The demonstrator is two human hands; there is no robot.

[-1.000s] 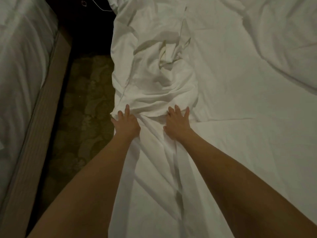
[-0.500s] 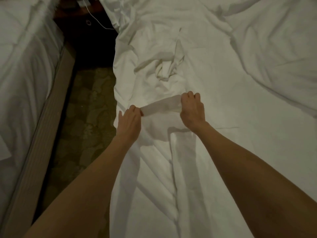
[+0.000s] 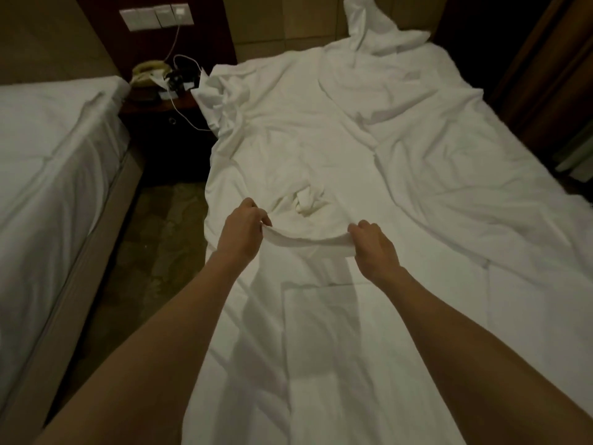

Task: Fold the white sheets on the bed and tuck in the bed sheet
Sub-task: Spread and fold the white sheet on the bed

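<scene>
A white sheet [image 3: 308,332] lies spread over the bed [image 3: 529,316], with a lifted edge held up above the mattress. My left hand [image 3: 242,232] pinches that edge at its left end. My right hand [image 3: 373,247] grips it at the right end, and the edge sags in a curve between them. Beyond the hands a small twisted knot of cloth [image 3: 309,200] sits on the sheet. More white bedding [image 3: 417,101] lies rumpled across the far right of the bed, with a bunched corner [image 3: 224,94] at the far left.
A second bed [image 3: 48,175] with a white cover stands on the left across a narrow carpeted aisle [image 3: 167,252]. A dark nightstand [image 3: 160,104] at the head holds a telephone [image 3: 149,72] and a white cable. Wall switches [image 3: 157,16] are above it.
Both hands went from pressing flat on the bunched sheet to gripping its edge and lifting it. They have spread apart, and the view has tilted up toward the head of the bed.
</scene>
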